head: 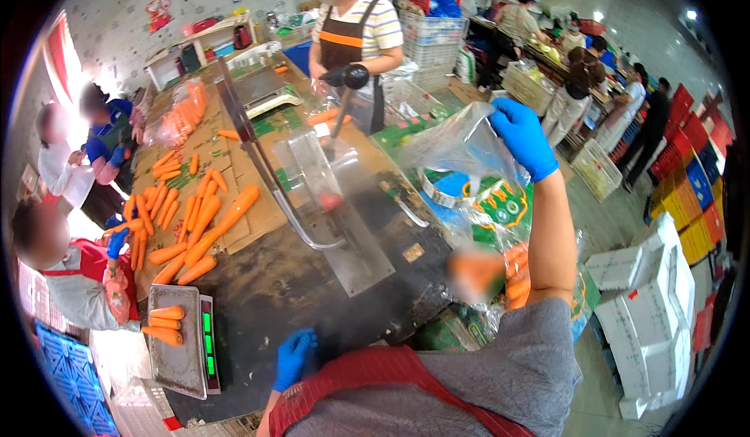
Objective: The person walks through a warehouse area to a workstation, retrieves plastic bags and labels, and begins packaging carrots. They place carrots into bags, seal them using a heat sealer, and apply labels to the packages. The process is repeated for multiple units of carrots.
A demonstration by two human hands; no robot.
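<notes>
My right hand [521, 135], in a blue glove, is raised at the right and grips the edge of a clear plastic bag [448, 138]. Below the bag lie printed green and blue plastic sacking [504, 202] and a curved white band [442, 194]. My left hand [295, 355], also gloved in blue, is low over the dark tabletop [252, 308] close to my red apron [363, 384]. Its fingers look curled, and whether anything is in them is not visible. Bagged carrots [517, 276] lie beside my right forearm.
Mid-table stands a metal frame with a curved bar [263, 173] and a base plate [360, 261]. A knife [407, 208] lies right of it. Loose carrots [199, 220] cover the left, near a scale [176, 361] holding several. A co-worker [354, 50] stands opposite; others are at the left.
</notes>
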